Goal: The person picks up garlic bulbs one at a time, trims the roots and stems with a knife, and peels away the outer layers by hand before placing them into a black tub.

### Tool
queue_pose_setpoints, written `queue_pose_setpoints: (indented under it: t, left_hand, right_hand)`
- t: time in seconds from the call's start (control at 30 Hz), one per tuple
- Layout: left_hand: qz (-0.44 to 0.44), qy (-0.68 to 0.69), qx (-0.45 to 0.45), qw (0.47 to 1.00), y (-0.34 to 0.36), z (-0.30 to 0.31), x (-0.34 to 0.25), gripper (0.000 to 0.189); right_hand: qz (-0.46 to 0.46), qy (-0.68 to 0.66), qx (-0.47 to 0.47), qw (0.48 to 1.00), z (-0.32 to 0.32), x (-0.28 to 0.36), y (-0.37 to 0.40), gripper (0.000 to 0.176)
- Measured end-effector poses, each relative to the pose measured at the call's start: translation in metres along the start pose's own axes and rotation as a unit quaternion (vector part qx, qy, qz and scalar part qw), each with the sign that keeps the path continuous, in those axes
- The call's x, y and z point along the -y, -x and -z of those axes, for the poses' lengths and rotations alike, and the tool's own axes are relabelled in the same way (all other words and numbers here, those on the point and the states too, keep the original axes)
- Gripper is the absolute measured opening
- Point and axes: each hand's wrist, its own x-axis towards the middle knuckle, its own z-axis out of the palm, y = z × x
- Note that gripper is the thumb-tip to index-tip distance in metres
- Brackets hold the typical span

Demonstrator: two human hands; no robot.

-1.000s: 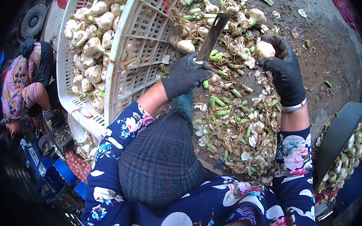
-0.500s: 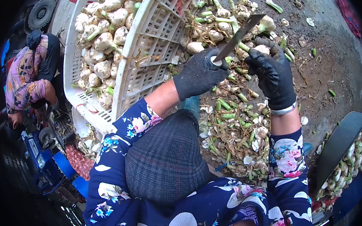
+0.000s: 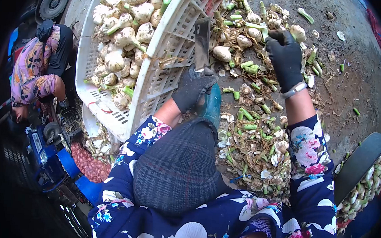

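My left hand (image 3: 195, 89), in a dark work glove, is closed around the handle of a knife (image 3: 201, 43). Its broad, dirty blade points away from me, beside the slatted wall of a white plastic crate (image 3: 133, 87). Garlic bulbs (image 3: 125, 36) with cut green stems fill that crate. My right hand (image 3: 285, 59), gloved too, is over the heap of garlic on the ground, fingers curled in. Just past its knuckles lies a garlic bulb (image 3: 297, 33); a pale stem (image 3: 264, 32) lies by the fingertips. Whatever the fingers hold is hidden.
Cut stems and dry skins (image 3: 252, 136) cover the ground between my feet. A dark tub (image 3: 362, 164) with more garlic stands at right. At left another person (image 3: 41, 66) bends forward near a blue vehicle (image 3: 40, 153) and a reddish net sack (image 3: 87, 163).
My left hand has drawn back toward the crate, turning the knife away from my right hand. My right hand has moved forward to the heap; the bulb it held no longer shows in it.
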Motion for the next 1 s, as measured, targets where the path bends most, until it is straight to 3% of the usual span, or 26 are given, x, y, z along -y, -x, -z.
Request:
queue_pose_setpoints:
  t: [0.03,0.1,0.17,0.3,0.37,0.5,0.57,0.6,0.63,0.7,0.73,0.77,0.83,0.9,0.93,0.97,1.0]
  left_hand:
    - [-0.013,0.007,-0.007,1.0,0.004,-0.001,-0.006,0.012]
    - [0.004,0.013,0.004,1.0,0.005,0.001,-0.013,0.015]
    - [0.006,-0.027,-0.029,0.999,0.003,0.003,-0.024,0.018]
    - [0.01,-0.002,-0.037,0.999,0.001,0.001,-0.034,0.02]
    - [0.016,-0.001,-0.023,1.0,0.001,-0.001,-0.031,0.02]
    - [0.014,-0.034,0.004,0.999,-0.004,-0.006,-0.017,0.027]
    - [0.032,-0.017,0.036,0.999,-0.005,-0.009,-0.019,0.034]
    - [0.031,-0.017,0.037,0.999,-0.008,-0.01,-0.019,0.034]
    - [0.034,-0.026,0.036,0.998,-0.008,-0.012,-0.018,0.037]
    - [0.034,-0.038,0.037,0.998,-0.01,-0.015,-0.019,0.039]
    - [0.032,-0.024,0.045,0.998,-0.01,-0.018,-0.02,0.038]
    - [0.03,-0.01,0.055,0.998,-0.011,-0.022,-0.021,0.037]
    - [0.022,-0.026,0.073,0.997,-0.012,-0.031,-0.027,0.038]
    - [-0.038,-0.047,0.07,0.996,-0.01,-0.04,-0.03,0.022]
    - [-0.048,-0.159,0.108,0.98,-0.014,-0.038,-0.033,0.024]
    - [-0.046,-0.157,0.111,0.98,-0.015,-0.04,-0.037,0.024]
    - [-0.18,-0.296,0.119,0.93,-0.015,-0.043,-0.043,0.025]
  right_hand:
    - [0.034,0.098,0.118,0.988,-0.02,0.002,0.014,0.027]
    - [0.187,0.286,0.23,0.911,-0.07,-0.017,0.018,0.039]
    - [0.262,0.39,0.18,0.864,-0.106,-0.035,0.027,0.047]
    - [0.26,0.435,0.24,0.828,-0.099,-0.037,0.019,0.037]
    - [0.211,0.539,0.402,0.709,-0.073,-0.035,0.02,0.029]
    - [0.206,0.546,0.418,0.697,-0.009,-0.055,0.065,0.032]
    - [0.179,0.533,0.406,0.72,0.025,-0.047,0.083,0.039]
    - [0.131,0.476,0.405,0.769,0.038,-0.041,0.086,0.042]
    - [0.112,0.442,0.376,0.806,0.047,-0.034,0.088,0.06]
    - [0.026,0.144,0.279,0.949,0.058,-0.028,0.087,0.053]
    - [-0.104,-0.021,0.267,0.958,0.064,-0.023,0.079,0.053]
    - [-0.2,-0.237,0.206,0.928,0.066,-0.015,0.074,0.047]
    - [-0.227,-0.452,0.138,0.852,0.062,-0.025,0.061,0.045]
    - [-0.158,-0.429,0.142,0.878,0.063,-0.019,0.061,0.046]
    - [-0.156,-0.45,0.183,0.86,0.068,-0.022,0.06,0.051]
    - [-0.158,-0.448,0.181,0.861,0.07,-0.018,0.062,0.051]
    - [-0.138,-0.408,0.189,0.883,0.072,-0.01,0.065,0.054]
